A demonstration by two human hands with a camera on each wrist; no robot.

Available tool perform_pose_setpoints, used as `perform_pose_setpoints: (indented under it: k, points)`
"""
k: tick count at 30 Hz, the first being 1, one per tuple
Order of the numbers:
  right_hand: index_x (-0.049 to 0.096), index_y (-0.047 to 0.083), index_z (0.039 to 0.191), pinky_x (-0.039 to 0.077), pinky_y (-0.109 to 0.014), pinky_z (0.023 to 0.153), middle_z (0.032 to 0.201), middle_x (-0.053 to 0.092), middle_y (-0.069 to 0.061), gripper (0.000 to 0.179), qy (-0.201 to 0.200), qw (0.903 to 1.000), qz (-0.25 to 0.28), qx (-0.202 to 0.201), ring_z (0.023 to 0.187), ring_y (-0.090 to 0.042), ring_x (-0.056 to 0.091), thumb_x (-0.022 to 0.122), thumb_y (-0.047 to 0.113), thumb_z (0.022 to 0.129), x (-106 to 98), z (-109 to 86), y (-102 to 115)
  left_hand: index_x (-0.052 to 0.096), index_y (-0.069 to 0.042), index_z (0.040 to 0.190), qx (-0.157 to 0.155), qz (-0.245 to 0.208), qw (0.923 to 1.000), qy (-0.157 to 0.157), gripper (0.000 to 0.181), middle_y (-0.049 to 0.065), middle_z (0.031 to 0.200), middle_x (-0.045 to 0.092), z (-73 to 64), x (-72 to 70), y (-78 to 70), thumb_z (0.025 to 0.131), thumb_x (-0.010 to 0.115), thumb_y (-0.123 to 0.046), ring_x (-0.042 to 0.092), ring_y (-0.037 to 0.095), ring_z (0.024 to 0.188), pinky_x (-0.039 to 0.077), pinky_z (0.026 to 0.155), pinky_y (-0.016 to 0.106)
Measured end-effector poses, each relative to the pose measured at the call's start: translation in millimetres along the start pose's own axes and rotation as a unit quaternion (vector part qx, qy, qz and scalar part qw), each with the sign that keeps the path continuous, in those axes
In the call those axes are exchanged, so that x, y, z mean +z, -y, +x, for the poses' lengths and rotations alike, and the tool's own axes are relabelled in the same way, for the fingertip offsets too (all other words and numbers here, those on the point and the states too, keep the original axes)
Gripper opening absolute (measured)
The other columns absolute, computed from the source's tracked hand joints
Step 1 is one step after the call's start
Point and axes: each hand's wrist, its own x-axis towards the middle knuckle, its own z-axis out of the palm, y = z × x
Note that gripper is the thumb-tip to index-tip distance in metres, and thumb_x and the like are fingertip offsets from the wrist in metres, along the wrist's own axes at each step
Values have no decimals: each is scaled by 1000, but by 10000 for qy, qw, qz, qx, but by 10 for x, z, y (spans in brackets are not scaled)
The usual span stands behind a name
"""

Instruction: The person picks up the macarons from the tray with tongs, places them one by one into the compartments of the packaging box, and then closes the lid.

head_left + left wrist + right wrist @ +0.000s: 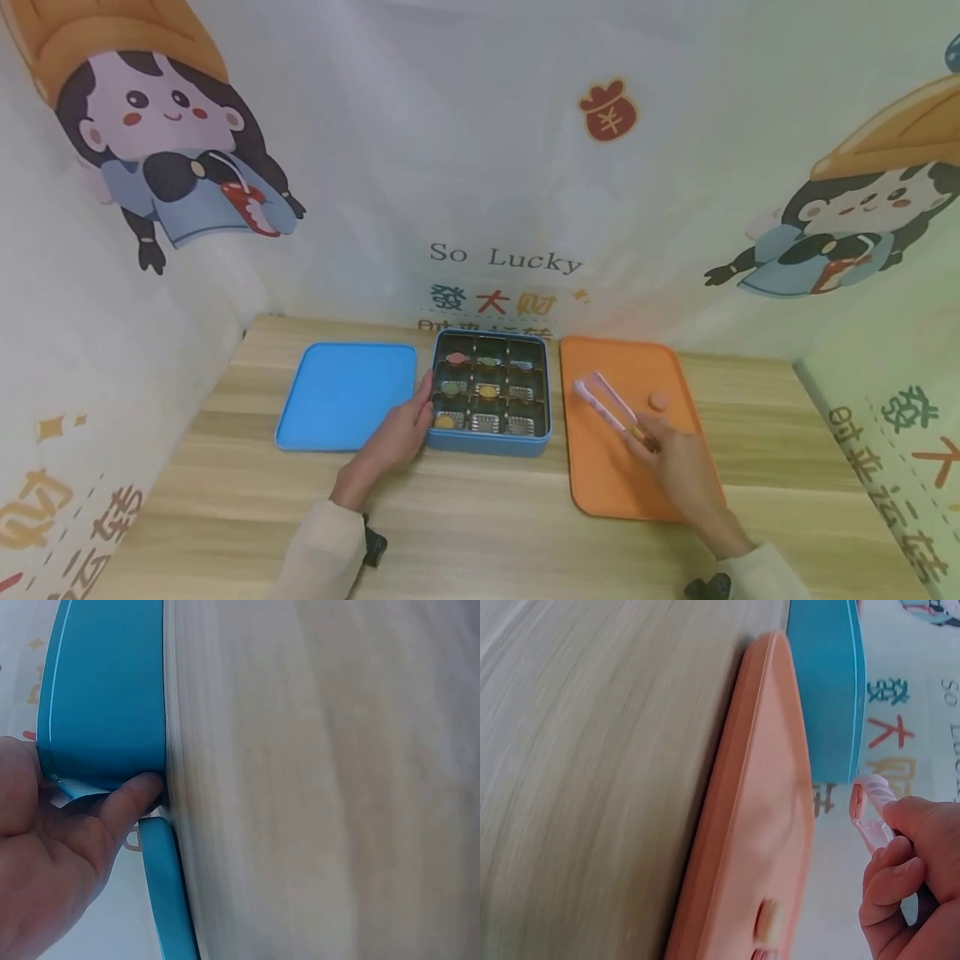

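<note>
A blue tin box point(487, 446) with a dark divided insert stands in the middle of the table. Pink, green and yellow pieces sit in several of its compartments. My left hand point(408, 427) rests against the tin's left wall, its thumb low near the table. Over the orange tray point(600, 487), my right hand point(675, 467) grips pale pink tongs point(600, 408), tips pointing toward the tin. Between those tips a small pink piece point(857, 802) shows in the right wrist view. A round piece point(657, 402) lies on the tray beyond the right hand.
Left of the tin lies a flat blue lid point(348, 396), close to its wall. The wooden table point(517, 533) runs back to a printed cloth backdrop point(487, 150), which also hangs along both sides. The orange tray is just right of the tin.
</note>
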Motion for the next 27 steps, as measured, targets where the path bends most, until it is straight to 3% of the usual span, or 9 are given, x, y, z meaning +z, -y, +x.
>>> perform_pose_setpoints:
  k: [10,14,17,20,27]
  points:
    - [62,11,82,23,-12,34,52,36,15,11,257,9984,467,-186,43,4,29,71,14,76,119,33,268,10,-12,146,-7,57,9999,-102,53,15,141,31,-7,17,11,98,32,-21,43,17,53,44,75,34]
    - [67,12,91,26,-13,33,52,38,15,14,492,9971,583,35,43,3,31,69,19,79,155,39,356,12,-10,145,21,87,9998,-167,53,14,141,31,-15,11,-2,98,33,-21,57,22,82,45,86,40]
    - [68,12,102,27,-13,33,51,39,15,24,606,9952,746,171,41,4,31,69,20,79,169,36,415,14,-9,145,80,105,9997,-197,52,14,141,31,-17,14,-2,98,33,-21,50,22,109,40,95,42]
    - [67,10,108,27,-13,32,51,39,14,31,594,9945,851,151,41,4,31,69,20,79,181,38,467,13,-9,145,101,102,9997,-182,52,14,141,30,-16,15,-1,98,33,-21,44,25,119,37,98,43]
    - [67,9,109,29,-14,34,53,40,16,32,661,9937,904,66,43,4,33,69,21,79,258,53,584,14,-10,145,126,65,9997,-201,52,14,140,31,-15,15,7,98,33,-21,38,26,124,36,99,42]
